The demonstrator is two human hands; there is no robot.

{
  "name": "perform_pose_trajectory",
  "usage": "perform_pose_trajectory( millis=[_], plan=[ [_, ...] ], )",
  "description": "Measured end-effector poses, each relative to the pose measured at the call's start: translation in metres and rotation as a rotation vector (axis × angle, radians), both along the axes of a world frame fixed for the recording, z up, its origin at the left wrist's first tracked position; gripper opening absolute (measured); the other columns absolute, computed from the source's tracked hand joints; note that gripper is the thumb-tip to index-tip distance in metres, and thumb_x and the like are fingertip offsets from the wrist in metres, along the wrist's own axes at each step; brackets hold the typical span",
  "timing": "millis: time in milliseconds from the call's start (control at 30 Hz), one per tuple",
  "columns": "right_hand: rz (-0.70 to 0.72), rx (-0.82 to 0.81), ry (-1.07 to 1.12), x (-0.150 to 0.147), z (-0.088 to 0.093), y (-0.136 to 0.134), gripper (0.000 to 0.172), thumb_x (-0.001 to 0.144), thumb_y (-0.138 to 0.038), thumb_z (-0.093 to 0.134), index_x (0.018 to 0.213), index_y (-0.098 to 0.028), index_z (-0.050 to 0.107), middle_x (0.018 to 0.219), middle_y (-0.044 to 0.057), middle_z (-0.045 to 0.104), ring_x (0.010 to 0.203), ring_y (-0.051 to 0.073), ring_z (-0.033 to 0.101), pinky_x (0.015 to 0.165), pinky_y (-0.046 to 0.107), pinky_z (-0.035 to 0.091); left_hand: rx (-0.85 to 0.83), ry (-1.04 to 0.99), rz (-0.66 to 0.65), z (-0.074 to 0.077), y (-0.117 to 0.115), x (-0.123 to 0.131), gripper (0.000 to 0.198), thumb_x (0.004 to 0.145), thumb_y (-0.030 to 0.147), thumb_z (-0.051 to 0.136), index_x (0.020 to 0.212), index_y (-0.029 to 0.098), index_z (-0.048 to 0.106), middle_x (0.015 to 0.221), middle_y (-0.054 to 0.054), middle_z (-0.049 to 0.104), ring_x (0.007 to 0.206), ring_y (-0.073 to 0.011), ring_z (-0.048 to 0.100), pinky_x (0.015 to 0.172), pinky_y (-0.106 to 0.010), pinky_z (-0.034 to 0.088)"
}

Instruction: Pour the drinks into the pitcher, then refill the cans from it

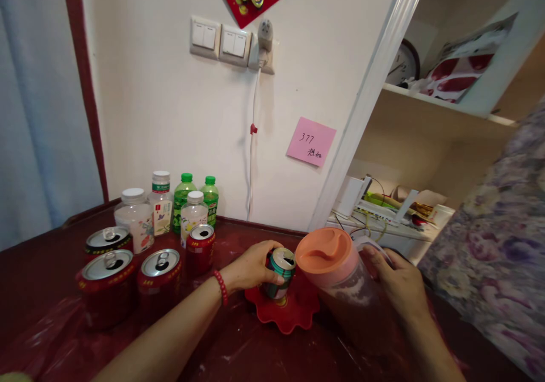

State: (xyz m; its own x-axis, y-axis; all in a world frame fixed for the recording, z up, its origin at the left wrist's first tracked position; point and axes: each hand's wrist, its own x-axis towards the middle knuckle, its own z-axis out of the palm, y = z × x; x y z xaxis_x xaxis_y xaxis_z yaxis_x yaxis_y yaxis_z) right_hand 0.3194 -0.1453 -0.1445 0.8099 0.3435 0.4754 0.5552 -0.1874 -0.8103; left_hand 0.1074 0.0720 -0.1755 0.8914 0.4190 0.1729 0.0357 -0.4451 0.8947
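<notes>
My left hand (255, 265), with a red bead bracelet at the wrist, is wrapped round a green can (279, 274) with an opened top. The can is over a red scalloped dish (293, 308). My right hand (392, 277) grips the handle of a clear pitcher (353, 297) with an orange lid. The pitcher tilts to the left, its lid close beside the can. No stream of liquid shows between them.
Several opened red cans (159, 282) stand on the dark red table (225, 348) at the left. Behind them are clear bottles (134, 217) and green-capped bottles (210, 197). A cord (251, 172) hangs down the wall. Shelves (443, 106) and a floral cloth (494, 246) are at the right.
</notes>
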Motion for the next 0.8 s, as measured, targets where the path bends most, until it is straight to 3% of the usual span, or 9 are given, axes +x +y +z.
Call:
perform_pose_trajectory(
  millis=[800],
  plan=[
    [-0.005, -0.005, -0.019, 0.0019, -0.0011, 0.0003, 0.054, 0.071, -0.073, 0.067, 0.068, -0.019, 0.067, 0.058, -0.002, 0.05, 0.058, 0.016, 0.043, 0.052, 0.028, 0.031, 0.017, -0.008, 0.007, -0.0005, 0.0008, 0.0001, 0.056, 0.058, 0.014, 0.081, 0.112, 0.021, 0.066, 0.118, -0.005, 0.07, 0.109, -0.0261, 0.062, 0.096, -0.038, 0.047]
  ],
)
